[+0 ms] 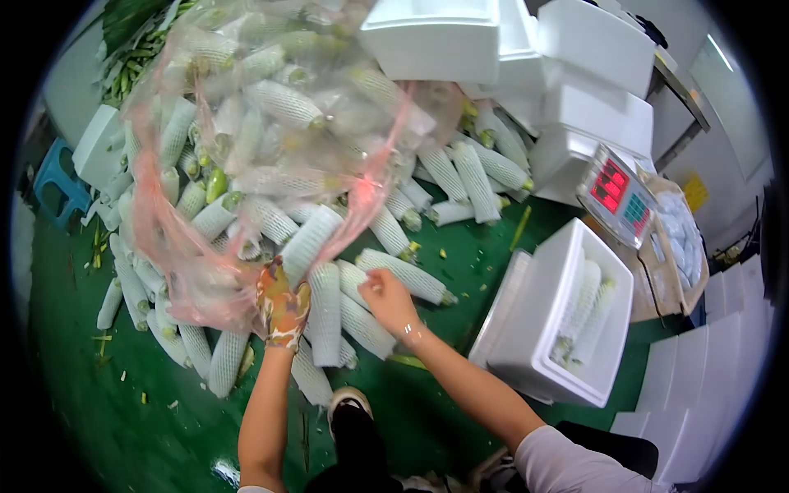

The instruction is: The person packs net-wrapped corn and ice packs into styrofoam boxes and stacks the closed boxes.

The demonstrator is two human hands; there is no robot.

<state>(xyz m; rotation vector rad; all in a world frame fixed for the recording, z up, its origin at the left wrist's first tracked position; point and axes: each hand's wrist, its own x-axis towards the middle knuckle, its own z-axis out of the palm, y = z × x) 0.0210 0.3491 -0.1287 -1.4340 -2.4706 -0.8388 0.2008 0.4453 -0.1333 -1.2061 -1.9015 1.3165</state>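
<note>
My left hand (283,308), in a patterned orange and green glove, is closed around the lower end of a vegetable in a white foam-net sleeve (311,242). That vegetable tilts up and to the right, against the rim of a large clear plastic bag with a pinkish edge (185,283). My bare right hand (388,300) is apart from the left, its fingers curled in; whether anything is in them is hidden. Just beneath it lie more sleeved vegetables (366,327). Another sleeved vegetable (326,316) stands between my two hands.
A big heap of sleeved vegetables (279,99) lies in and around the bag on the green floor (427,386). At right, a white foam box (542,357) holds several near a scale with red digits (612,193). Foam boxes (431,41) and a blue stool (62,185) stand farther off.
</note>
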